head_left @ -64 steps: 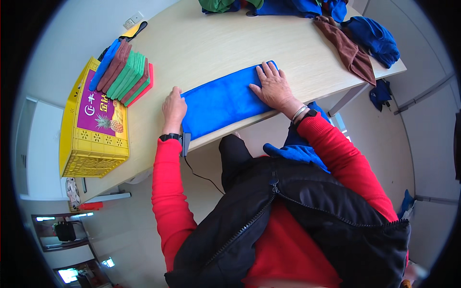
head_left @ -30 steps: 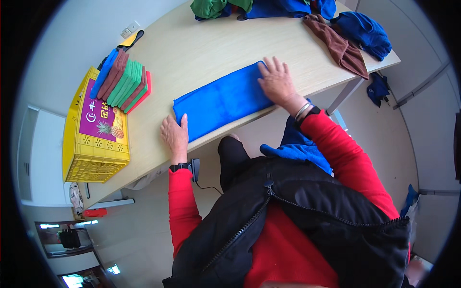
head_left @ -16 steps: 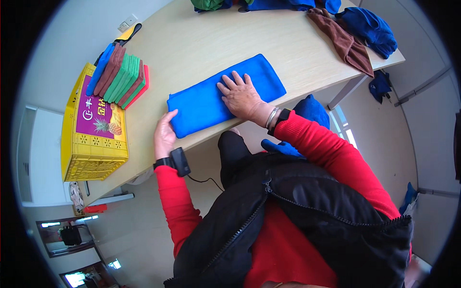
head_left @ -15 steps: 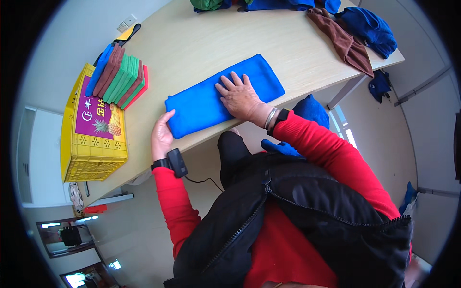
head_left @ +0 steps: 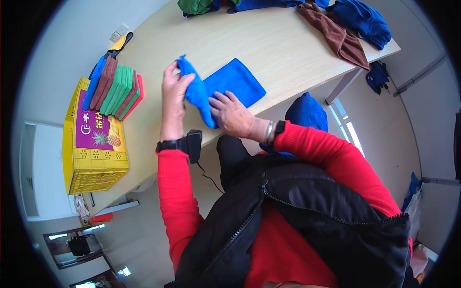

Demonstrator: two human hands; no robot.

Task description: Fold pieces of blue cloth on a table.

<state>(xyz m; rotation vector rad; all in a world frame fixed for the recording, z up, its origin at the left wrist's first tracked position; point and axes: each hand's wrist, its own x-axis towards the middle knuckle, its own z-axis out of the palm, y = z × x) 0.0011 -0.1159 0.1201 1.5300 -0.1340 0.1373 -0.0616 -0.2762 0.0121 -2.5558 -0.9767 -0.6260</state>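
A blue towel [head_left: 237, 82], folded into a long strip, lies on the table with its left part lifted and bent up toward the right. My left hand [head_left: 174, 96] grips this raised end, thumb on one side and fingers behind. On the towel, by the base of the raised part, rests my right hand [head_left: 233, 115], its fingers spread over the cloth and its thumb hidden. The right half of the towel stays flat near the table's front edge.
Left of my hands stands a yellow crate [head_left: 96, 165] with a row of folded blue, brown, green and red towels [head_left: 117, 91] upright in it. A brown towel [head_left: 336, 38] and a crumpled blue cloth [head_left: 362, 21] lie at the far right of the table [head_left: 283, 53].
My left hand has raised the towel's left end and folded it up and rightward. The right hand has slid slightly left and down on the towel.
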